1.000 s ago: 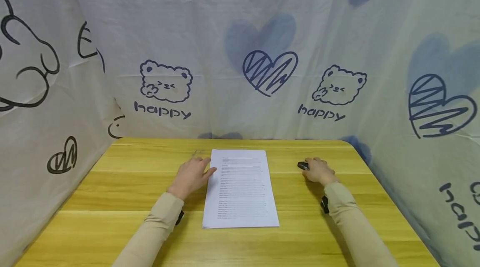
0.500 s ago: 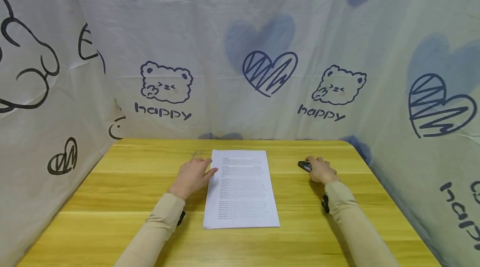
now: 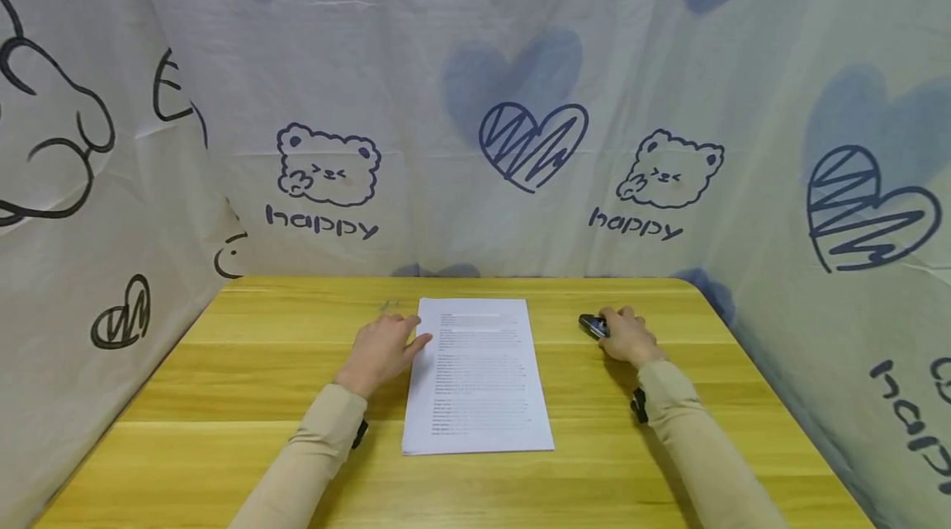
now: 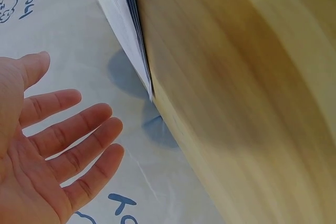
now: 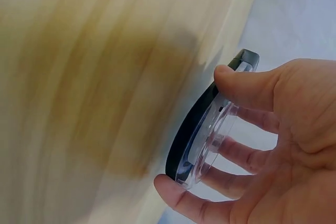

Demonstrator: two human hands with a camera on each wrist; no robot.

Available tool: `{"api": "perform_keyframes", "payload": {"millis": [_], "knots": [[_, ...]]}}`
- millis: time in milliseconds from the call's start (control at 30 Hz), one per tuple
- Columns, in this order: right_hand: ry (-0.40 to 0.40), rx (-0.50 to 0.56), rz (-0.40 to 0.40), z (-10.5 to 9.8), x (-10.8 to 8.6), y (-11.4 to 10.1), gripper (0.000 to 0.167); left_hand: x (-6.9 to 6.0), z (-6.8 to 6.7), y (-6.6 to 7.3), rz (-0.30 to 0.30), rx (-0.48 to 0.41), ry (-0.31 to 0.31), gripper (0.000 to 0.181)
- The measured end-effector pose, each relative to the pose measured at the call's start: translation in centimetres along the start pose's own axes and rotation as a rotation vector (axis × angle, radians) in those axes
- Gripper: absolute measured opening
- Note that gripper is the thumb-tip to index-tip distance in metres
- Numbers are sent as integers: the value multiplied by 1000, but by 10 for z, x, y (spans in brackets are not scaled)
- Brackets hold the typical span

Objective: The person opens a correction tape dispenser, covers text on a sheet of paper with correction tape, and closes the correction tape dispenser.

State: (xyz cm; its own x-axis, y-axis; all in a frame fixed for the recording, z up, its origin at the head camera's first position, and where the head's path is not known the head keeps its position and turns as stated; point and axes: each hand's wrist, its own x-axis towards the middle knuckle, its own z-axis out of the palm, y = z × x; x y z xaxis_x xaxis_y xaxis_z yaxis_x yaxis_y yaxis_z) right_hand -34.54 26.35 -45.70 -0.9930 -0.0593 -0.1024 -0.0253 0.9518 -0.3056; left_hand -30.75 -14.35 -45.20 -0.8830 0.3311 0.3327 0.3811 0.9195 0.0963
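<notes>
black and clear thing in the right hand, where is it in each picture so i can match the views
Head: right of the printed paper, the black and clear thing pokes out on the picture-left side of the right hand.
Left wrist: not in this picture.
Right wrist: a little right of centre, slanting, gripped by that hand.
Shared landmark: the wooden table, visible in all three views.

Two hands [image 3: 376, 354] [image 3: 628, 337], one document [image 3: 479, 380], one device [image 5: 195, 127]
</notes>
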Motion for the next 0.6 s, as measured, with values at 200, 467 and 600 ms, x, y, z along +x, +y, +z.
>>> {"api": "perform_keyframes", "payload": {"millis": [200, 467, 600], "knots": [[26, 4, -12, 2, 0, -8, 56, 1, 1, 2, -4, 2, -3, 39], [53, 15, -56, 3, 0, -10, 58, 3, 0, 4, -1, -8, -11, 39], [58, 14, -87, 1, -1, -13, 57, 4, 0, 5, -5, -6, -16, 39]]}}
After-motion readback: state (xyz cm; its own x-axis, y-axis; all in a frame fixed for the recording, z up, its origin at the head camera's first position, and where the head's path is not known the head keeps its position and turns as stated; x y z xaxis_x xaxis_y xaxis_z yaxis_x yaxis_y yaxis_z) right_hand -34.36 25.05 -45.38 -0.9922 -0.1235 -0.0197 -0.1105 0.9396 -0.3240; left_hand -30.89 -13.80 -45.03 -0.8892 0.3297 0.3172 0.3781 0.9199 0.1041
